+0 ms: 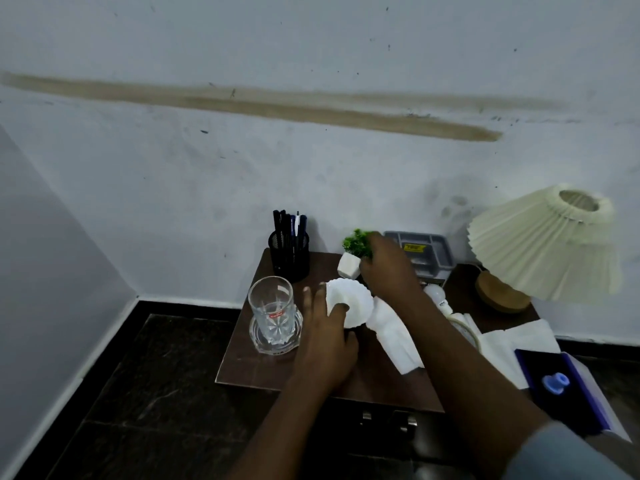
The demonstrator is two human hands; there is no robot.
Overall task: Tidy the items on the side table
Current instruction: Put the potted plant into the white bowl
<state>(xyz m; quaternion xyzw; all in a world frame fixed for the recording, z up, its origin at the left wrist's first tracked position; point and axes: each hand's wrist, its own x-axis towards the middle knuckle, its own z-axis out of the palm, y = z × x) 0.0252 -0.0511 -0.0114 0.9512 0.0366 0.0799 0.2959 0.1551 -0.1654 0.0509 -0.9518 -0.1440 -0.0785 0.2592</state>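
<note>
Dark side table [242, 362], left hand [325, 341] pinching the white scalloped dish [351, 301] mid-surface, right hand [384, 268] gripping the leaves of a small potted plant [348, 266] near the back edge, glass [272, 306] by the left edge

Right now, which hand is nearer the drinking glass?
Left. The left hand sits just beside the glass, holding the white dish; the right hand grips the potted plant, farther off.
</note>
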